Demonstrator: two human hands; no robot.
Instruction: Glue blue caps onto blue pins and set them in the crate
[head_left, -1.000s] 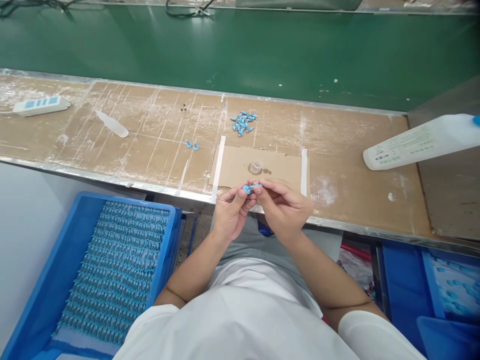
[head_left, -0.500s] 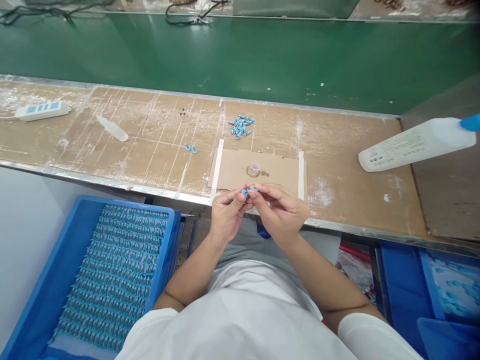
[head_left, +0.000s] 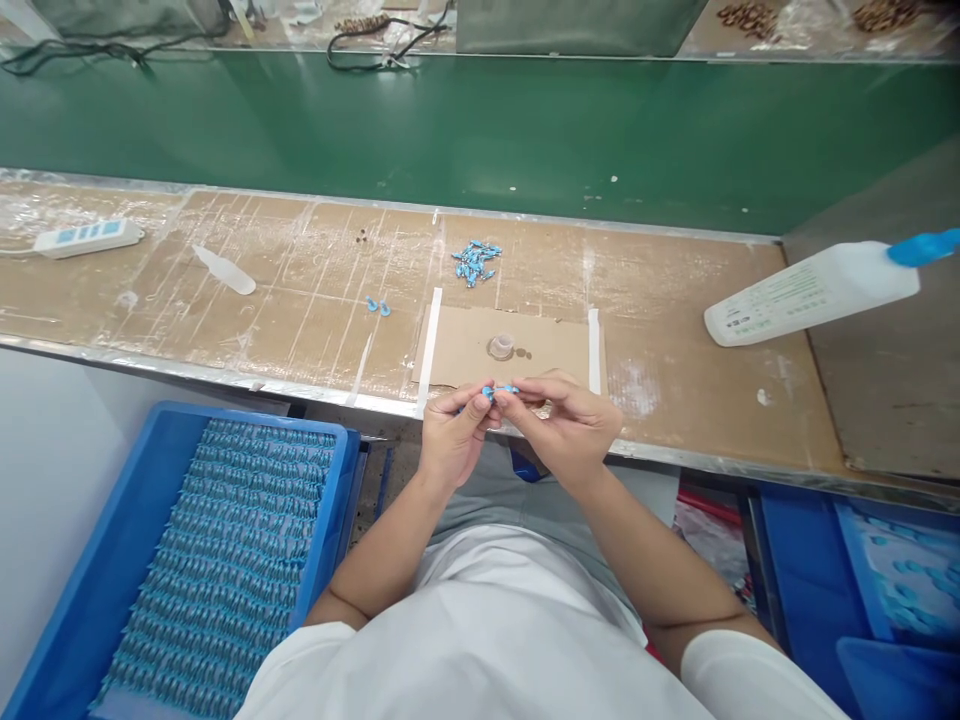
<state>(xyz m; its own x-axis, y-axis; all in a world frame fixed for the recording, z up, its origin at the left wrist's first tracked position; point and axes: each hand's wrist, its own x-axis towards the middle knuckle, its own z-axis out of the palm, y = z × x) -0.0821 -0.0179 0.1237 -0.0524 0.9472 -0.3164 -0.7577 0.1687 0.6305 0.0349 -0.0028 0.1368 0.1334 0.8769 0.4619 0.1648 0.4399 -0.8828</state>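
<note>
My left hand [head_left: 452, 438] and my right hand [head_left: 562, 425] meet at the near edge of the bench, fingertips pinched together on a small blue part [head_left: 498, 391]. Just beyond them lies a taped-down cardboard sheet [head_left: 472, 350] with a small clear cap [head_left: 501, 347] on it. A heap of several small blue parts [head_left: 474, 261] lies farther back on the bench. Two loose blue parts [head_left: 378, 306] lie left of the cardboard.
A blue tray [head_left: 112, 560] filled with rows of blue parts sits at my lower left. A white bottle with a blue cap [head_left: 810, 290] lies on its side at right. A power strip [head_left: 84, 238] and a clear dropper bottle [head_left: 223, 270] lie at left. Blue bins [head_left: 885, 590] sit under the bench at right. A green conveyor belt [head_left: 480, 130] runs behind.
Both hands stay pinched on the blue part at the bench edge, with small finger shifts. The view has tilted, so everything sits slightly lower and further left in frame.
</note>
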